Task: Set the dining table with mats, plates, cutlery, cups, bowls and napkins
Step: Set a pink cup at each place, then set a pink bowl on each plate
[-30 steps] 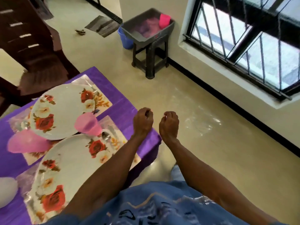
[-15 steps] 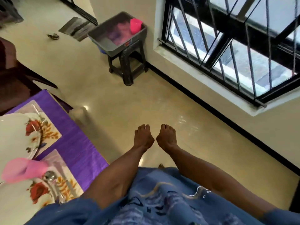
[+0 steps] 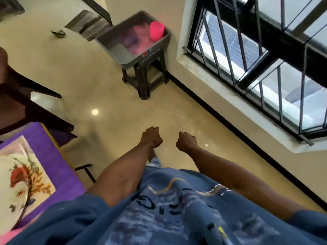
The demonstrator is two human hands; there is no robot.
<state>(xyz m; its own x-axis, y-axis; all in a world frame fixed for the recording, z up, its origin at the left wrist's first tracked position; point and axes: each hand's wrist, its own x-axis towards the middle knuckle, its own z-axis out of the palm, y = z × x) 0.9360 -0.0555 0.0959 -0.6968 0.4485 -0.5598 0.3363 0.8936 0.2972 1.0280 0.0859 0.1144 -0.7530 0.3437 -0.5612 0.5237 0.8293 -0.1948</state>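
My left hand [image 3: 151, 138] and my right hand [image 3: 186, 142] hang side by side over the bare floor, both curled into loose fists with nothing in them. Ahead, a grey tub [image 3: 113, 43] rests on a dark plastic stool [image 3: 144, 76]; it holds a bright pink cup [image 3: 156, 33] and blurred pink and purple items. At the left edge lies the corner of the purple-covered table [image 3: 53, 165], with a floral white plate [image 3: 12, 188] on a clear mat [image 3: 24, 147]. A pink thing shows at the bottom left corner [image 3: 8, 236].
A barred window [image 3: 265, 59] and its sill run along the right wall. A dark chair [image 3: 21, 96] stands at the left beside the table. A doormat [image 3: 88, 23] and a small object [image 3: 59, 33] lie on the floor far ahead.
My view has swung right, away from the table; most plates and pink cups have left the frame. The tub on the stool is closer. My hands stay empty and have drawn slightly apart.
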